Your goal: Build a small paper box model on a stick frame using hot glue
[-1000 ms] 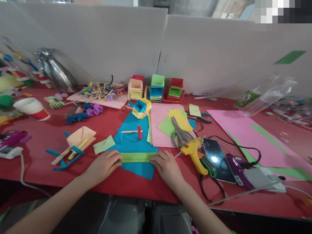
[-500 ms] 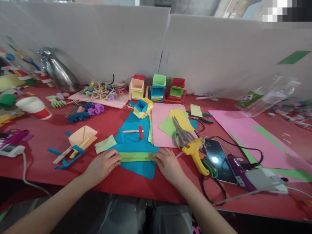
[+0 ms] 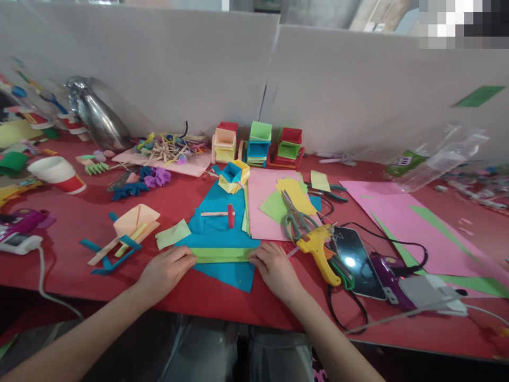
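Note:
A green paper strip, with a crease line along its length, lies across blue paper near the table's front edge. At its left end, my left hand is closed, fingers pinched on the strip. My right hand pinches the other end the same way. Just beyond the strip rest a small wooden stick with a red paper end and a pale green paper scrap. To the left lies a peach paper piece with sticks and blue paper strips.
A yellow glue gun, grey scissors and a phone lie close by my right hand. Folded paper boxes stand along the grey partition. A steel jug and a paper cup are at left, plastic bottles at right.
Both hands keep their hold on the green strip's ends, with at most a slight shift of the left hand. The rest of the table looks the same.

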A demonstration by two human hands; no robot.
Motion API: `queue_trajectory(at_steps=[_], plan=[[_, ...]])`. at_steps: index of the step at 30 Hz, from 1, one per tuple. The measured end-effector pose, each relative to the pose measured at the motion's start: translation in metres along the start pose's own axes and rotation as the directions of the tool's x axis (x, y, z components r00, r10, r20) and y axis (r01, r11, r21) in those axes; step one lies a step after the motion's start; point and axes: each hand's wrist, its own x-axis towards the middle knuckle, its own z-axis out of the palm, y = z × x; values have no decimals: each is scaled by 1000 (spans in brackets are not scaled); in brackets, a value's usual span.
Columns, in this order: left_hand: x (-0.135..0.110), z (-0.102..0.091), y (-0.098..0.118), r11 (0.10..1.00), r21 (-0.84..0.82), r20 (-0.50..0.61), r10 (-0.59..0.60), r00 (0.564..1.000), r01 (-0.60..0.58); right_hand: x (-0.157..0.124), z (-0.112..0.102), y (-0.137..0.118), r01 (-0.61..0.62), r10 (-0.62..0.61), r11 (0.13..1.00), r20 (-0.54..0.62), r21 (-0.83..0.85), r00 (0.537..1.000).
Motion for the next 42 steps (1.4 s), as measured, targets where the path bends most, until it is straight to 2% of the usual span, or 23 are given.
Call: queue_trajectory(at_steps=[4,9,16,22,29,37,42], plan=[[-1,-1,4,995,96,-20,22,1000,-20,1,0,-2,-7,7,999,1,-38,1000],[-4,-2,3,985,166,13,44,999,-46,0,2,-2,-45,45,997,-2,-67,999],[-6,-4,-3,999,39,5,10,1000,-10,0,3,-3,-83,82,993,-16,-80,997],[-5,-5,-6,998,-60,-4,0,1000,0,0,2,-1,-57,55,995,-23,-81,998],[0,-6,-6,999,-45,32,13,999,-12,0,2,-4,-116,108,983,-60,-143,992],[-4,-2,-9,993,114,41,22,999,-26,1,4,-7,-183,170,964,-84,-191,982],[1,-3,-6,992,128,61,1,998,-8,2,7,-7,-166,148,969,-111,-182,983]])
